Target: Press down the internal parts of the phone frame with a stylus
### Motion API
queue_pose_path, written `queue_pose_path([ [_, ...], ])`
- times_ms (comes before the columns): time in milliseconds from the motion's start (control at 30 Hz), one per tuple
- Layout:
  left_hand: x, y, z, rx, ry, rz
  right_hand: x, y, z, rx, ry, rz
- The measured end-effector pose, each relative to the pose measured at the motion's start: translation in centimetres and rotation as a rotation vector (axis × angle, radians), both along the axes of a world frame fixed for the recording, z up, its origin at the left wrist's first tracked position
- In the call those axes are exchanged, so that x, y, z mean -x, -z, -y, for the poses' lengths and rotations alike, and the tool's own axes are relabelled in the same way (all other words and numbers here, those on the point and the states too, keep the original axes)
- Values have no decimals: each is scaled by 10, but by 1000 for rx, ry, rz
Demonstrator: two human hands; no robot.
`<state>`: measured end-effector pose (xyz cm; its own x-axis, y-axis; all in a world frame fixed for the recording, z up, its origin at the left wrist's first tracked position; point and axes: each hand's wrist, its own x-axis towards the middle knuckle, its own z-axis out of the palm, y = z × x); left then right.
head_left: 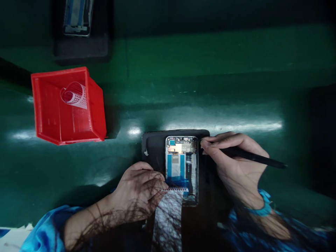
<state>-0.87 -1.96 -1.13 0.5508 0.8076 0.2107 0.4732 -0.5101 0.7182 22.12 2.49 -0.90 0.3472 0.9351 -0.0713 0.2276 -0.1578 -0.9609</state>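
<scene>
An opened smartphone (178, 168) lies on a black tray (154, 143), its circuit board and two blue strips exposed. My left hand (143, 187) is closed on the edge of a whitish strip (169, 220) with a row of small holes. The strip's upper end lies over the lower part of the phone, and its other end runs out of view at the bottom. My right hand (233, 157) pinches a slim black pen-like tool (254, 157) beside the phone's upper right corner. Its working tip is hidden by my fingers. Loose hair strands blur parts of the lower view.
On the left, a red plastic bin (96, 112) holds a curled perforated strip (76, 96). Farther back, another opened phone (78, 17) sits in a dark tray (81, 49). Both rest on a glossy green work surface (183, 87). A dark shape stands at the right edge.
</scene>
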Motion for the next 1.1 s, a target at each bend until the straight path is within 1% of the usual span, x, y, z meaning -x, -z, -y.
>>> queue_pose_path([
  [167, -1, 2, 1, -19, 6, 5, -2, 4, 2, -67, -70, 70],
  [367, -1, 4, 4, 6, -8, 30, -4, 9, 8, -202, -189, 249],
  [467, -1, 3, 3, 15, 6, 42, -2, 10, 12, -243, -206, 319],
  [567, -1, 2, 1, 16, 6, 45, -2, 11, 14, -257, -203, 340],
  [667, -2, 2, 1, 14, -1, 44, -4, 11, 13, -248, -192, 299],
  [900, -1, 2, 3, 14, -6, 44, -6, 10, 6, -178, -135, 112],
  [1100, -2, -1, 0, 20, -3, 20, -12, 17, 3, -148, -95, -71],
])
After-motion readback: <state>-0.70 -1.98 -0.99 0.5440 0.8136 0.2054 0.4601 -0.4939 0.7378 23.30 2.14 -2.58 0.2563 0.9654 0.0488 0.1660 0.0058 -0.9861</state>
